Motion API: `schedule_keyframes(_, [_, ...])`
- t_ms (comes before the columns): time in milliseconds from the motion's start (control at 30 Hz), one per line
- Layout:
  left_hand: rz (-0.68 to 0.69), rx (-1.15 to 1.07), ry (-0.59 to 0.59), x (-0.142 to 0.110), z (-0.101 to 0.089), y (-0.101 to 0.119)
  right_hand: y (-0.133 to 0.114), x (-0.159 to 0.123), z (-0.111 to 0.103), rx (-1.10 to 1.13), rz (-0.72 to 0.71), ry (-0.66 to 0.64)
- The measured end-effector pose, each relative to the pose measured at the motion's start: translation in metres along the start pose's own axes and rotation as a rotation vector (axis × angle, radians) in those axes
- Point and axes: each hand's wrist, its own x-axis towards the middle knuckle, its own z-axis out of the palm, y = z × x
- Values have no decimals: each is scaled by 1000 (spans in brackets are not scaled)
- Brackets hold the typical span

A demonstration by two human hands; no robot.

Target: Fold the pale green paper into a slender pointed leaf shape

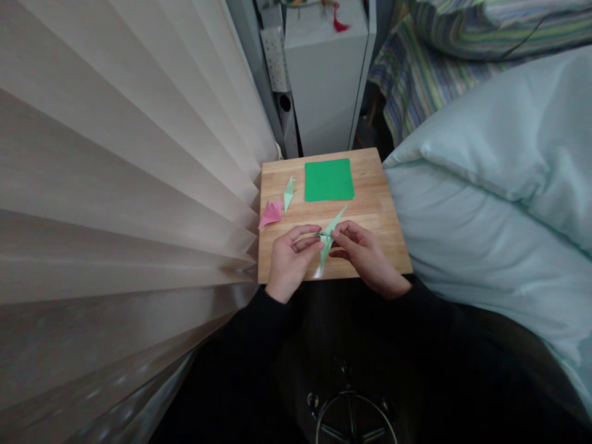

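Note:
Both my hands pinch a long, narrow, pale green folded paper piece (333, 226) over a small wooden table (374, 203). My left hand (291, 259) grips its middle from the left with fingers closed. My right hand (365, 253) holds it from the right, thumb and fingers pressed together. One point of the paper sticks up toward the far right, the other down toward me. A stack of flat green square paper (328, 179) lies at the back of the table. A small pale green folded figure (289, 192) and a pink folded figure (271, 213) rest at the left.
A beige pleated curtain (115, 185) fills the left side and touches the table's left edge. A pale blue duvet (499, 185) lies on the right, a striped blanket (416, 74) behind it. A white cabinet (326, 74) stands beyond the table. A stool's footring (351, 419) is below me.

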Motion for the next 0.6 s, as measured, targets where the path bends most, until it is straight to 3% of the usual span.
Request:
schedule_keyframes(333, [91,21,-30,-2,2,7,7,2,0,156,57,-25])
schedule_keyframes(500, [145,24,-18,-3,3,8,14,4,-1,88,-38,-22])
schedule_keyframes(600, [175,60,16,-4,3,9,13,5,-4,-85,-216,35])
